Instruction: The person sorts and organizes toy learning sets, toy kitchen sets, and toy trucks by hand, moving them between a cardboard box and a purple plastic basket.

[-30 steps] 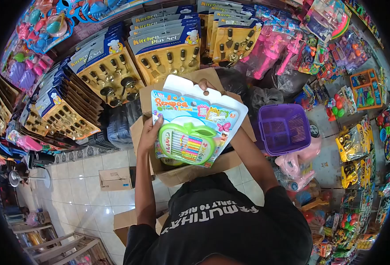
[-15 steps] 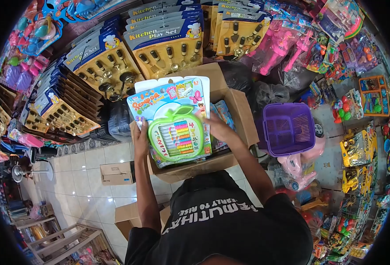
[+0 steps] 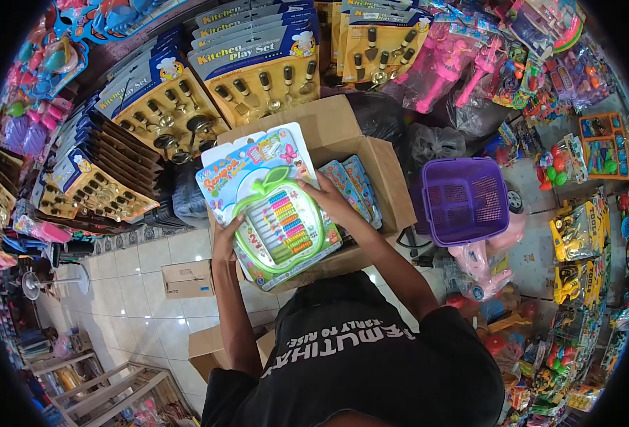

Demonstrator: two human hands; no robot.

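Observation:
A carded toy pack with a green apple-shaped abacus is held tilted over an open cardboard box. My left hand grips its left edge, fingers partly hidden behind the card. At the pack's right edge, my right hand is closed on it, its fingers against the front. A further white card edge shows behind the pack's top. Inside the box, to the right of the pack, lie blue patterned packs.
Kitchen play sets stand in rows beyond the box. A purple basket is on the right, above a pink ride-on toy. A small carton lies on the tiled floor at left, near a white fan.
The abacus pack has tilted, its lower end swinging right and its top left. My right hand has moved slightly left and down. More of the blue packs in the box now shows.

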